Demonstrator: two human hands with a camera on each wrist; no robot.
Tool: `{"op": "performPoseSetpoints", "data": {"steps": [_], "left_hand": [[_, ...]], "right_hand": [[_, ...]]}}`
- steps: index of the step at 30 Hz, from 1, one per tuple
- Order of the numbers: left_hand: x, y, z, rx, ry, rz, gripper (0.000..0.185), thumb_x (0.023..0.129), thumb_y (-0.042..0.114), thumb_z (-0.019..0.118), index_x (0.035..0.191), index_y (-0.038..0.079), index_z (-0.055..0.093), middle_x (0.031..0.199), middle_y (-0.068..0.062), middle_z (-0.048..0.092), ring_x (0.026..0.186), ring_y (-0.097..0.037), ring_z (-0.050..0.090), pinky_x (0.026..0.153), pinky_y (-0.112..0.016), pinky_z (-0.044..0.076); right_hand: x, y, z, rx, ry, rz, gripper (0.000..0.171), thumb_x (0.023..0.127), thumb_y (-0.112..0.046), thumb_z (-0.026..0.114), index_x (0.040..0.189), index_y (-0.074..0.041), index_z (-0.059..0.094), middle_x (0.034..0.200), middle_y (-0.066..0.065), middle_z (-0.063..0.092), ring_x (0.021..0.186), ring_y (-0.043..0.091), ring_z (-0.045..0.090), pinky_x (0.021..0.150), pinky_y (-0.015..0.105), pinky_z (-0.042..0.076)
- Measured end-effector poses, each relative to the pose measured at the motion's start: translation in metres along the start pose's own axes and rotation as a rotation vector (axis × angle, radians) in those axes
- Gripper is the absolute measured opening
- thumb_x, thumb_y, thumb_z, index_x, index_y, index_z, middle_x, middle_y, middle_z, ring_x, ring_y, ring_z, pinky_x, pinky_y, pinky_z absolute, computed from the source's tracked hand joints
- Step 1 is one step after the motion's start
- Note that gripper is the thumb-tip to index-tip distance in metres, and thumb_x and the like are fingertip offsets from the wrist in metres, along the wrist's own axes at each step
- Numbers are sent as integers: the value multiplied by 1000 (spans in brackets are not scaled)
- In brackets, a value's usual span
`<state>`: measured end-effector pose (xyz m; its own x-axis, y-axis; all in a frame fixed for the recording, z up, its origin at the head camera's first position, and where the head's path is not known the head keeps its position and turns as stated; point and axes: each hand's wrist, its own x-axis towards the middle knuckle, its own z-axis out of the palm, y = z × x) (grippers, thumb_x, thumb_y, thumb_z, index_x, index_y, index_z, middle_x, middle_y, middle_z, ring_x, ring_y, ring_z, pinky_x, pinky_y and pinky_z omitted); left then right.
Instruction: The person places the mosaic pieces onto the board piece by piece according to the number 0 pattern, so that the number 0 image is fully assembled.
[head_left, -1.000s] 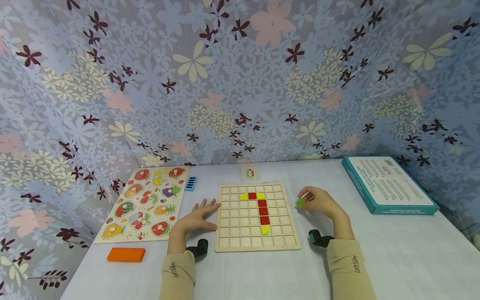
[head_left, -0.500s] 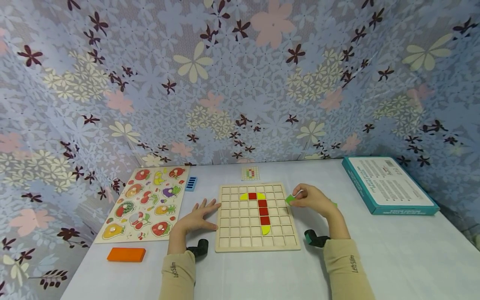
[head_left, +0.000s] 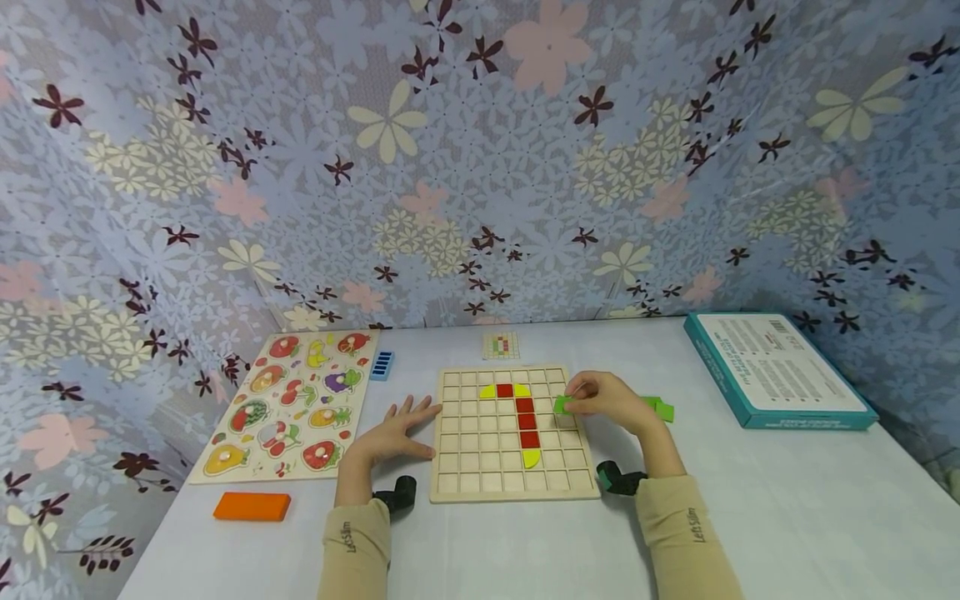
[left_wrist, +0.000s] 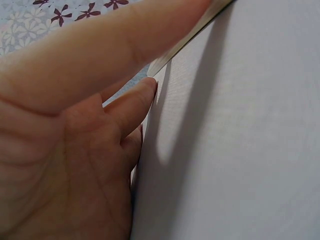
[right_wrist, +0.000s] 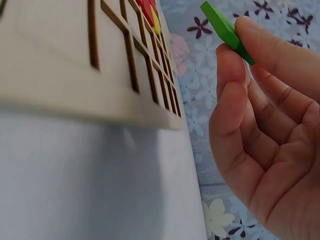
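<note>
A wooden grid board [head_left: 487,492] lies mid-table, with several red tiles [head_left: 528,422] and yellow rounded tiles [head_left: 531,458] set in its cells. Over its right side my right hand [head_left: 611,402] pinches a green tile [right_wrist: 225,31] between thumb and fingertips; the right wrist view shows it held above the board surface. My left hand [head_left: 392,435] lies with fingers spread at the board's left edge, its thumb and fingertips right at the rim. Behind my right wrist, more green tiles [head_left: 662,409] lie on the table, partly hidden.
Behind the board lies a small pattern card [head_left: 500,346]. A fruit puzzle board [head_left: 292,408], a small blue block [head_left: 382,367] and an orange block [head_left: 252,507] are on the left. A teal box [head_left: 780,371] sits at the back right.
My right hand has moved left from beside the board to over its right columns, carrying the green tile. Green tiles behind the wrist have come into view. My left hand stays put.
</note>
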<state>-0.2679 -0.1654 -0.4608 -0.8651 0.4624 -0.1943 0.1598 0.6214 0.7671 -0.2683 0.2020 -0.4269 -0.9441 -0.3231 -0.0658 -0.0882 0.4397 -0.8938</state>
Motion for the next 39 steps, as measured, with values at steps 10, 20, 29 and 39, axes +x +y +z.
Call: {"op": "performPoseSetpoints", "data": {"steps": [10,20,29,39], "left_hand": [[0,1,0,1,0,6,83,70,20,78,142,11,38,153,-10,17,141,-33,-7,113,-49,-8],[0,0,1,6,6,3,83,69,22,78,142,12,38,153,-10,17,141,-33,-6,113,-49,-8],[0,0,1,26,8,1,83,70,23,78,142,13,38,153,-10,17,141,-33,-6,113,-50,-7],[0,0,1,23,10,4,82,70,22,77,142,12,38,153,-10,18,141,-33,-5,113,-50,-7]], "right_hand": [[6,-3,14,1,-51,-12,28,79,-12,71,99,2,58,75,5,58,70,18,57,67,33,52],[9,-10,28,-38,-94,-35,28,79,-12,72,100,2,60,76,5,59,69,16,54,65,31,50],[10,-15,38,-102,-122,-54,19,80,-11,70,95,-1,68,88,5,64,79,17,56,70,29,49],[11,-18,46,-111,-172,-82,13,83,-13,66,91,-2,67,84,6,64,70,16,55,66,30,49]]}}
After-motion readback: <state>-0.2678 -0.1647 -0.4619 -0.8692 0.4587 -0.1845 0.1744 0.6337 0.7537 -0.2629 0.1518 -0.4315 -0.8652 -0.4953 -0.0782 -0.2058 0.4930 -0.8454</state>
